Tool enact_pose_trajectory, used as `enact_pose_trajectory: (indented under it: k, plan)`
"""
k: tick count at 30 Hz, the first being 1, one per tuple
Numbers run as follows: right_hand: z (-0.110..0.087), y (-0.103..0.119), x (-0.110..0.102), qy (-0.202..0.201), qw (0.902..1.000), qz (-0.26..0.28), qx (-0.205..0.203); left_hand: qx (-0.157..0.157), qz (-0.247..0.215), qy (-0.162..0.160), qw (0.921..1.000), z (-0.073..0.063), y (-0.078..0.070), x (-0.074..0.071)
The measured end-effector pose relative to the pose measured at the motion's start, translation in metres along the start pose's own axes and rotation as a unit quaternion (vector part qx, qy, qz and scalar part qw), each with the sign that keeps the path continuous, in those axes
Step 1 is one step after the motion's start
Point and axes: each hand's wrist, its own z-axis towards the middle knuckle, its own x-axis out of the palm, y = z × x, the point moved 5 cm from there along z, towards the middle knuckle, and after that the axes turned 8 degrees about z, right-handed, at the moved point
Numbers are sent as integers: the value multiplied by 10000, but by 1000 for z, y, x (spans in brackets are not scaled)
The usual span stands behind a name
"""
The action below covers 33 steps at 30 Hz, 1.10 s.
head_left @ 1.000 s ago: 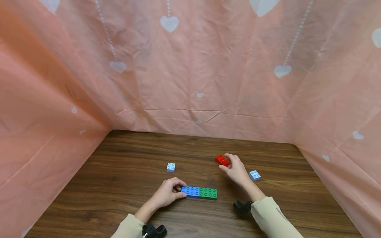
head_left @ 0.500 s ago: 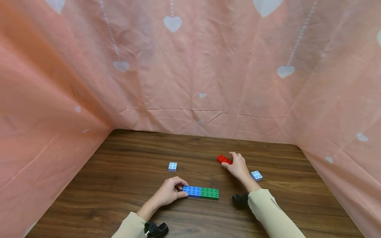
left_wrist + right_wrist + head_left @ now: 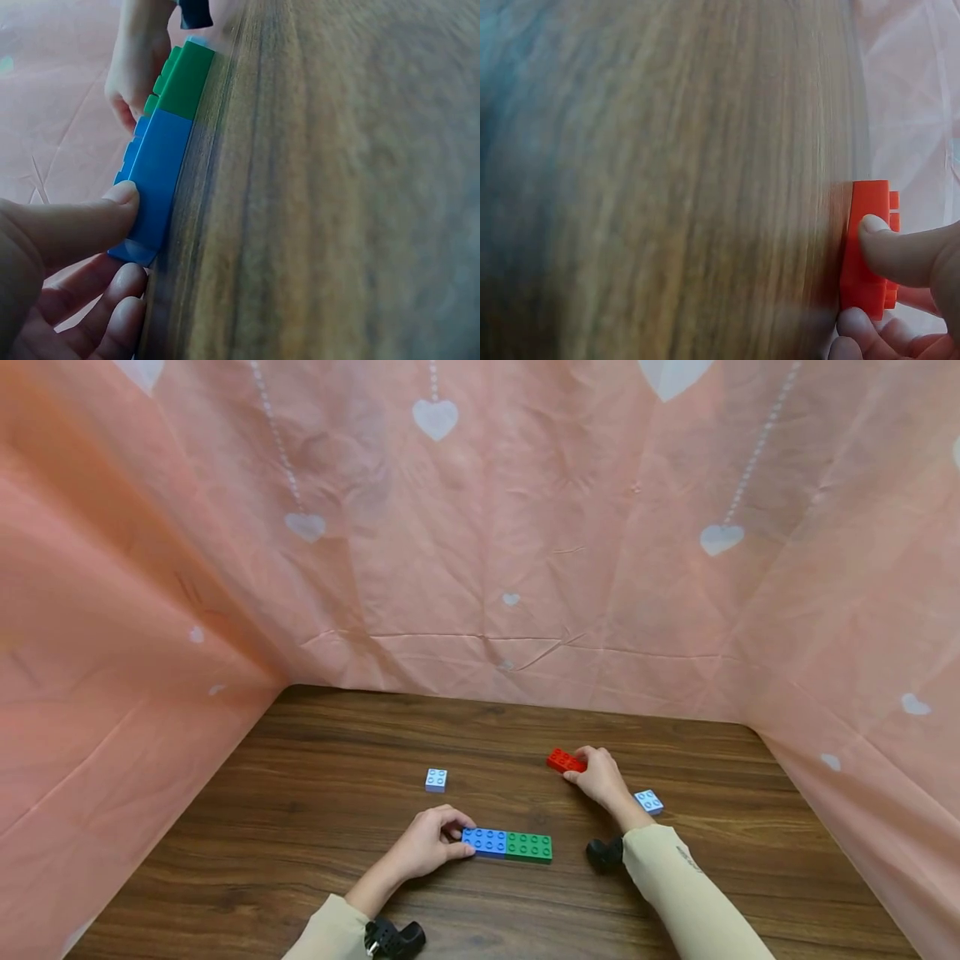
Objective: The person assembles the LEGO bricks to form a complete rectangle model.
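Observation:
My left hand (image 3: 427, 843) pinches the left end of a blue toy building brick (image 3: 483, 841), thumb on its near side. A green brick (image 3: 529, 847) sits end to end with the blue one, forming one straight row on the table. In the left wrist view the thumb presses the side of the blue brick (image 3: 157, 176). Farther back on the right, my right hand (image 3: 602, 777) grips the right end of a red brick (image 3: 564, 761). The right wrist view has the thumb against the red brick (image 3: 866, 259), which rests on the wood with studs facing up.
One small light-blue brick (image 3: 436, 779) lies behind the blue and green row. Another light-blue brick (image 3: 648, 802) is just right of my right wrist. A pink curtain (image 3: 480, 568) with hearts borders the wooden table (image 3: 360, 743) at the back and sides.
The right hand's fingers, spread apart around the red brick half a second ago, have closed onto it. The left hand keeps its hold. The head view has shifted slightly.

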Motion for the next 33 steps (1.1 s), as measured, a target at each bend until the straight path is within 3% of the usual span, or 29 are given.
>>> enact_pose_trajectory:
  k: [12, 19, 26, 33]
  plan:
    - [1, -1, 2, 55, 9999, 85, 46, 149, -48, -76, 9998, -1, 0, -1]
    - [0, -5, 2, 82, 9997, 189, 120, 508, -14, -189, 9985, -3, -3, -2]
    - [-3, -4, 1, 109, 9995, 304, 72, 140, 46, -89, 9999, 0, 3, 0]
    - [-8, -2, 4, 174, 9992, 358, 8, 123, 37, -117, 9998, -1, 4, -2]
